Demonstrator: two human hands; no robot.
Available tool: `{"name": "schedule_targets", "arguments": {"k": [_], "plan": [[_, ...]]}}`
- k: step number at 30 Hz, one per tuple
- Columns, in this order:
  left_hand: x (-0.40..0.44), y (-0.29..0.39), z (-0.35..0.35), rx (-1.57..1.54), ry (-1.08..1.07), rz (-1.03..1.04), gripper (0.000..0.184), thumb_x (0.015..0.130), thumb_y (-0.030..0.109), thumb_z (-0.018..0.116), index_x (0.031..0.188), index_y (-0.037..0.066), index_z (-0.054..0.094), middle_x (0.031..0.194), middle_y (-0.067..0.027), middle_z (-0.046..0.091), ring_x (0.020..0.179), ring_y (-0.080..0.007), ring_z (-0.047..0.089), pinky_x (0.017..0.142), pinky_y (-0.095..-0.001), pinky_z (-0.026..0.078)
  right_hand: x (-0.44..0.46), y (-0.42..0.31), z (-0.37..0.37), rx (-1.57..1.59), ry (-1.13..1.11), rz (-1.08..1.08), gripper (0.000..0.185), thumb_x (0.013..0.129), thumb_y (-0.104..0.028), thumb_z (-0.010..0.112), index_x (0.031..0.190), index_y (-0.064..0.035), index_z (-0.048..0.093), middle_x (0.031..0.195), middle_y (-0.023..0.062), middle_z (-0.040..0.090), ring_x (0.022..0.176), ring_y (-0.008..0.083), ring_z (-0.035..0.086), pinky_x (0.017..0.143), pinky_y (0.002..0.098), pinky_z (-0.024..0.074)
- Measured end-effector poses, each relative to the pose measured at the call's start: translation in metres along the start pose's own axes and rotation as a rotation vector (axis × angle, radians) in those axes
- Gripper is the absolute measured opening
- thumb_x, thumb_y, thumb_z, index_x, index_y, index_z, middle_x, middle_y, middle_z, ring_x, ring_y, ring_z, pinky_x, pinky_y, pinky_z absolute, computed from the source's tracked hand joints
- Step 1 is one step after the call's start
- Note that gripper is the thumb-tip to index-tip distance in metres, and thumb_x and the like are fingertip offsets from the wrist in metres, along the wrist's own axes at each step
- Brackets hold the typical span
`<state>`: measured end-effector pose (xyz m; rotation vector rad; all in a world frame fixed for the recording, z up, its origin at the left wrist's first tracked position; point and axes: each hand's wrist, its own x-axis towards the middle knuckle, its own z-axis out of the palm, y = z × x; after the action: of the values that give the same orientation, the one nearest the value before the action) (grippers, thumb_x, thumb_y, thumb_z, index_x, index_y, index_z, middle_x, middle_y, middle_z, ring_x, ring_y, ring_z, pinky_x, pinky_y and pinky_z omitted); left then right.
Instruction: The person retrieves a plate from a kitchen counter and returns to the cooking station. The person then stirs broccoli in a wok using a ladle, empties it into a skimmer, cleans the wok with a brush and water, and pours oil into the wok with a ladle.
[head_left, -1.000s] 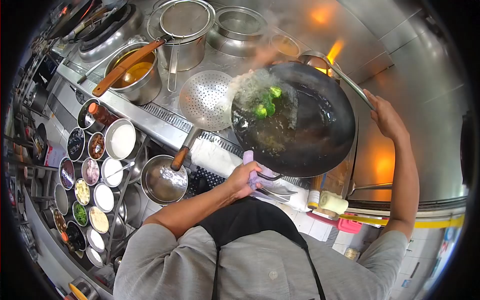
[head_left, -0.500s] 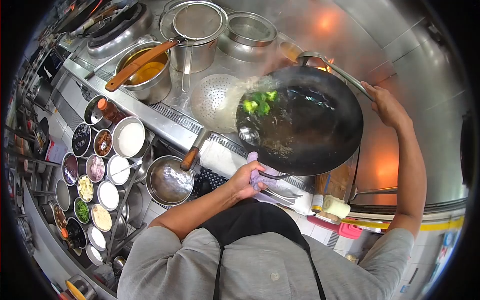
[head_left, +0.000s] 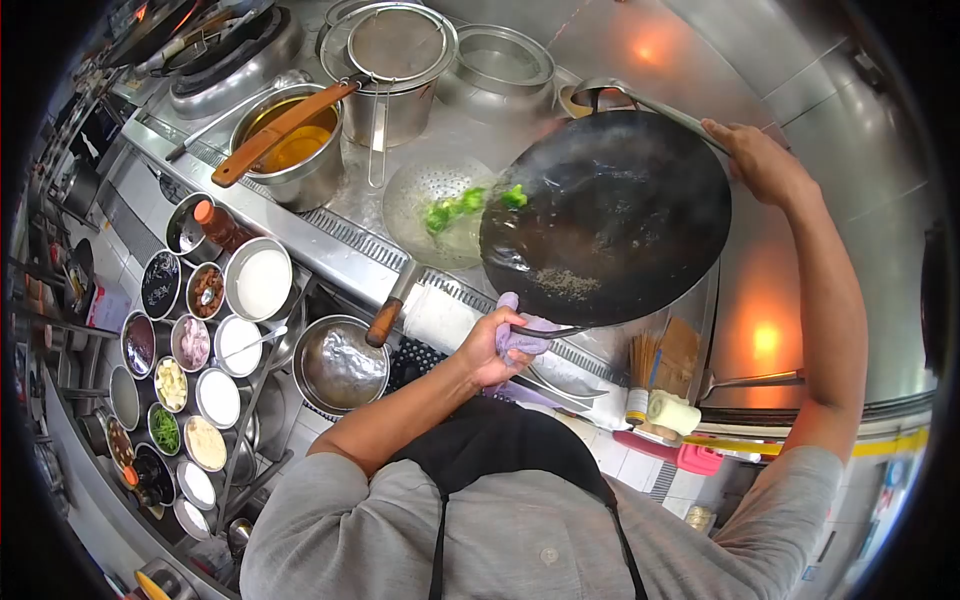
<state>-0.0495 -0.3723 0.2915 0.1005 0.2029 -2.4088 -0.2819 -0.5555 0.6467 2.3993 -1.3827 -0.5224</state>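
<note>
My left hand [head_left: 492,350] is closed around the near handle of a black wok [head_left: 620,210], with a purple cloth [head_left: 524,335] in the grip. My right hand [head_left: 765,165] grips the long handle of a metal ladle [head_left: 668,112], whose bowl end sits by the wok's far loop handle. The wok tilts left over a perforated strainer [head_left: 420,195]. Green broccoli pieces [head_left: 455,208] lie on the strainer, and one piece is at the wok's lip. Liquid and steam blur the strainer. A patch of small bits [head_left: 565,284] clings inside the wok.
Left of the strainer stands a pot of orange-yellow liquid [head_left: 300,150] with a wooden-handled tool across it. Several seasoning bowls [head_left: 262,280] fill a rack at the left. A wooden-handled cleaver [head_left: 390,315] lies near the counter edge. Flames glow at the right [head_left: 765,340].
The wok has tipped further to the left. Broccoli that was inside it has slid out over the lip onto the strainer. The ladle and my right hand have shifted slightly up and left.
</note>
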Motion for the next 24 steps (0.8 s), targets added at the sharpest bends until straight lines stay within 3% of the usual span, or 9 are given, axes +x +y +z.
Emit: {"name": "schedule_targets", "arguments": {"k": [2, 5, 12, 14, 16, 19, 21, 23, 24], "plan": [[0.005, 0.001, -0.001, -0.014, 0.007, 0.009, 0.029, 0.081, 0.016, 0.052, 0.099, -0.007, 0.057, 0.089, -0.0181, 0.061, 0.060, -0.0161, 0.053, 0.042, -0.0202, 0.038, 0.009, -0.013, -0.020, -0.007, -0.045, 0.006, 0.064, 0.074, 0.012, 0.052, 0.136, -0.0027, 0.041, 0.117, 0.0220, 0.057, 0.108, 0.0388, 0.054, 0.093, 0.0424, 0.0449], [0.011, 0.000, -0.003, -0.053, -0.183, -0.059, 0.038, 0.082, 0.018, 0.051, 0.106, -0.011, 0.055, 0.092, -0.0204, 0.060, 0.061, -0.0157, 0.054, 0.041, -0.0184, 0.039, 0.021, -0.024, -0.039, -0.034, -0.064, -0.004, 0.063, 0.075, 0.012, 0.054, 0.135, -0.0017, 0.042, 0.119, 0.0216, 0.056, 0.109, 0.0388, 0.053, 0.094, 0.0416, 0.0449], [0.028, -0.017, 0.001, -0.069, -0.200, -0.079, 0.043, 0.081, 0.018, 0.051, 0.111, -0.013, 0.053, 0.095, -0.0211, 0.060, 0.064, -0.0163, 0.055, 0.041, -0.0175, 0.040, 0.020, -0.011, -0.044, -0.093, 0.011, -0.083, 0.065, 0.074, 0.012, 0.055, 0.135, -0.0029, 0.041, 0.120, 0.0208, 0.056, 0.112, 0.0381, 0.051, 0.097, 0.0403, 0.0435], [0.034, -0.022, 0.001, -0.048, -0.192, -0.088, 0.042, 0.082, 0.018, 0.051, 0.111, -0.013, 0.053, 0.094, -0.0209, 0.060, 0.065, -0.0164, 0.055, 0.041, -0.0177, 0.040, 0.010, -0.005, -0.038, -0.001, -0.074, 0.050, 0.068, 0.073, 0.012, 0.056, 0.137, -0.0034, 0.040, 0.123, 0.0203, 0.055, 0.114, 0.0381, 0.050, 0.100, 0.0408, 0.0420], [0.039, -0.028, 0.003, -0.019, -0.153, -0.098, 0.034, 0.082, 0.016, 0.052, 0.106, -0.007, 0.056, 0.091, -0.0177, 0.062, 0.067, -0.0173, 0.056, 0.042, -0.0197, 0.039, -0.001, 0.023, -0.009, 0.037, -0.071, 0.082, 0.068, 0.072, 0.013, 0.056, 0.137, -0.0031, 0.039, 0.123, 0.0205, 0.054, 0.114, 0.0384, 0.050, 0.100, 0.0412, 0.0417], [0.053, -0.040, 0.000, 0.091, -0.006, 0.004, 0.037, 0.082, 0.017, 0.052, 0.111, -0.007, 0.052, 0.094, -0.0192, 0.061, 0.065, -0.0152, 0.055, 0.042, -0.0185, 0.037, -0.027, 0.042, 0.014, 0.110, -0.078, 0.113, 0.067, 0.073, 0.013, 0.052, 0.137, -0.0035, 0.039, 0.125, 0.0217, 0.053, 0.117, 0.0388, 0.048, 0.101, 0.0409, 0.0404], [0.064, -0.045, 0.008, 0.121, 0.085, 0.052, 0.022, 0.082, 0.015, 0.053, 0.096, -0.001, 0.056, 0.087, -0.0146, 0.063, 0.065, -0.0166, 0.056, 0.041, -0.0211, 0.036, -0.047, 0.064, 0.048, 0.199, -0.083, 0.195, 0.062, 0.078, 0.008, 0.052, 0.137, -0.0050, 0.040, 0.128, 0.0214, 0.052, 0.121, 0.0381, 0.046, 0.101, 0.0396, 0.0390], [0.084, -0.048, 0.010, 0.181, 0.170, 0.057, 0.016, 0.080, 0.014, 0.053, 0.091, 0.003, 0.054, 0.085, -0.0122, 0.062, 0.065, -0.0186, 0.057, 0.041, -0.0230, 0.036, -0.069, 0.093, 0.102, 0.283, 0.154, 0.135, 0.061, 0.077, 0.008, 0.056, 0.135, -0.0032, 0.042, 0.117, 0.0257, 0.057, 0.112, 0.0383, 0.054, 0.092, 0.0393, 0.0444], [0.096, -0.051, 0.007, 0.238, 0.222, 0.106, 0.016, 0.080, 0.014, 0.053, 0.091, 0.003, 0.054, 0.084, -0.0121, 0.062, 0.065, -0.0188, 0.057, 0.041, -0.0231, 0.036, -0.079, 0.109, 0.133, 0.355, 0.263, 0.090, 0.058, 0.080, 0.003, 0.057, 0.135, -0.0034, 0.042, 0.120, 0.0261, 0.055, 0.117, 0.0372, 0.051, 0.095, 0.0397, 0.0420]]}}
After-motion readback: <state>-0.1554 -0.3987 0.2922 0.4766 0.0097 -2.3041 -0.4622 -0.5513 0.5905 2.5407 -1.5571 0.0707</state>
